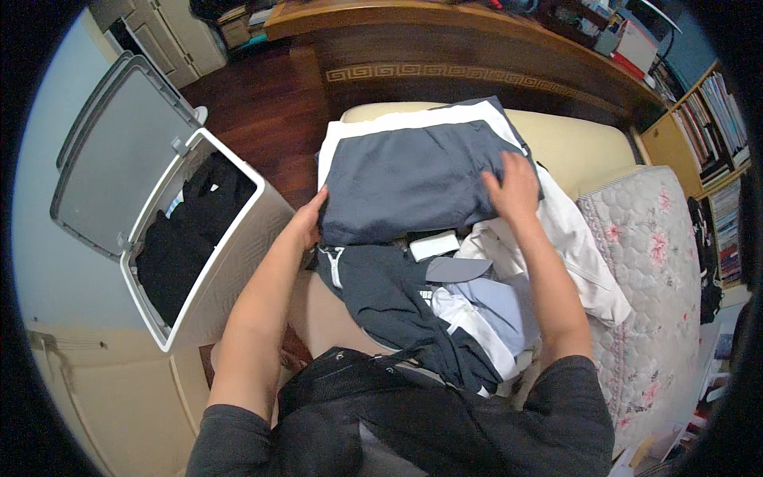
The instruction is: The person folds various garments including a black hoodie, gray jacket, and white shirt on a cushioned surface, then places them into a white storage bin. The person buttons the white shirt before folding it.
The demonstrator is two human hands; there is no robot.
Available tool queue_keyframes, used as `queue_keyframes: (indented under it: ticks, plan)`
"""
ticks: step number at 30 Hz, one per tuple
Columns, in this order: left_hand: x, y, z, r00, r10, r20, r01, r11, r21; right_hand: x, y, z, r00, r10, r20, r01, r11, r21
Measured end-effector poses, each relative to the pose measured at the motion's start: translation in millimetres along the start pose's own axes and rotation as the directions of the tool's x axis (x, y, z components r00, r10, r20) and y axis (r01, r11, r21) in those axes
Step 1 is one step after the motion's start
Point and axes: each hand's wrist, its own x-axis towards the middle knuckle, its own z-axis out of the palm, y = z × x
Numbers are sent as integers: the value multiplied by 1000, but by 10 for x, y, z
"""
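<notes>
A dark grey folded garment [405, 185] lies on top of white cloth [357, 126] and more dark cloth, forming a flat stack. My left hand [310, 220] is against the stack's left side; its fingers are partly hidden, so its grip is unclear. On the grey garment's right part rests my right hand [514, 186], slightly blurred, its thumb and fingers apart. Nearer to me are a black garment [387, 298] with a white zip, a grey cap [458, 270], a small white box-like item [434, 245] and light blue cloth [489, 304]. An off-white garment [587, 268] spreads out under my right forearm.
To the left stands a white lidded bin [238, 250], its grey lid [125, 161] raised, with black clothes [185, 244] inside. A floral quilted pad [647, 256] lies on the right of the cream mattress [572, 134]. Beyond is a wooden headboard-like panel [417, 50]; bookshelves [709, 125] stand right.
</notes>
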Motion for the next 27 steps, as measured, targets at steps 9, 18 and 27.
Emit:
queue_keyframes:
  ticks: [9,18,27]
  plan:
    - [19,191,305,969,237,-69,-219,955,202,543,684,390,965,128,230,-104,988,-113]
    - [-51,746,379,907,343,-242,-316,938,146,848,-122,523,948,58,-314,-60,998,6]
    - [-185,552,97,998,68,-10,-69,997,-29,48,-1642,1049,902,-391,181,347,909,232]
